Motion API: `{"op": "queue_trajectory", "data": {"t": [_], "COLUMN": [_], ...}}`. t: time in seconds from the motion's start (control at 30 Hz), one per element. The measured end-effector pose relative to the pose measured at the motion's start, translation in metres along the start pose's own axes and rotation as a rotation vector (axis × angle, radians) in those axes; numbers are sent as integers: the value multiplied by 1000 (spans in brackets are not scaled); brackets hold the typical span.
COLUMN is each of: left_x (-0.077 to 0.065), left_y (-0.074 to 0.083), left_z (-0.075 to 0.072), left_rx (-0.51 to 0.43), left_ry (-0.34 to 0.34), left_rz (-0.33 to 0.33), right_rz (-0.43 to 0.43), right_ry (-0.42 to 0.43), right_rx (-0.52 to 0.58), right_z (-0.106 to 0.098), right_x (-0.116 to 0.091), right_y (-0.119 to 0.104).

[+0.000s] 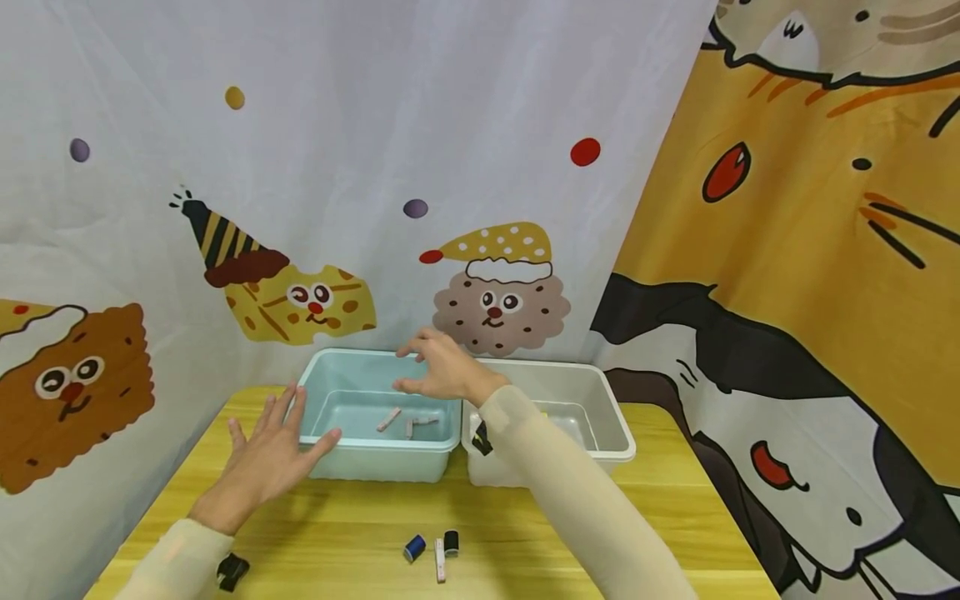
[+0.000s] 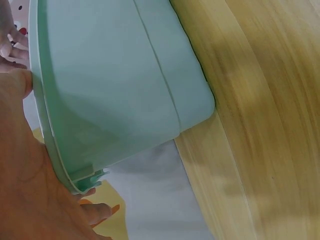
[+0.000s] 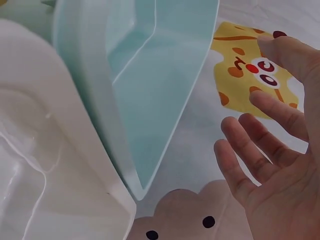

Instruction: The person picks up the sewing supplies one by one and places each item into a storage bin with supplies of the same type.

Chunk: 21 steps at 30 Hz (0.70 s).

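A light blue plastic bin stands at the back of the table. My left hand is at its left front corner, fingers spread and fairly straight. In the left wrist view the thumb rests at the bin's rim, and the other fingertips show past the corner. My right hand hovers over the bin's back right part, fingers loosely bent and holding nothing. The right wrist view shows that hand with its fingers apart, beside the rim. Inside the bin lie several small whitish strips.
A white bin stands against the blue one on the right, partly behind my right forearm. Nearer on the wooden table are a blue thread spool, a black thread spool and a white strip. Printed cloth hangs behind.
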<state>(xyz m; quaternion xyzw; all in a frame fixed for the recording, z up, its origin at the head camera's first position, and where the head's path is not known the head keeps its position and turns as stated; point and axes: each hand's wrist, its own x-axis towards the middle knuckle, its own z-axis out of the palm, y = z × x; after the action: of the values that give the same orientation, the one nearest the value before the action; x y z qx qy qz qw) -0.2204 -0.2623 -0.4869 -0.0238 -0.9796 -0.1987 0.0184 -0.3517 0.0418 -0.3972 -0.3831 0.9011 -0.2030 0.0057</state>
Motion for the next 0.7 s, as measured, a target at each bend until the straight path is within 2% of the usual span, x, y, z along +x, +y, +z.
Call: {"op": "queue_trajectory", "data": {"t": [0.33, 0.7], "left_x": [1, 1], "left_y": [2, 2], "left_z": [-2, 0], "left_rx": [7, 14], "left_ry": [-7, -8], "left_rz": [-6, -13], "right_rz": [-51, -105], "right_ry": [15, 27], "right_rx": [1, -21], "right_z": [-3, 2], "right_x": [-18, -56], "right_y": [1, 0]}}
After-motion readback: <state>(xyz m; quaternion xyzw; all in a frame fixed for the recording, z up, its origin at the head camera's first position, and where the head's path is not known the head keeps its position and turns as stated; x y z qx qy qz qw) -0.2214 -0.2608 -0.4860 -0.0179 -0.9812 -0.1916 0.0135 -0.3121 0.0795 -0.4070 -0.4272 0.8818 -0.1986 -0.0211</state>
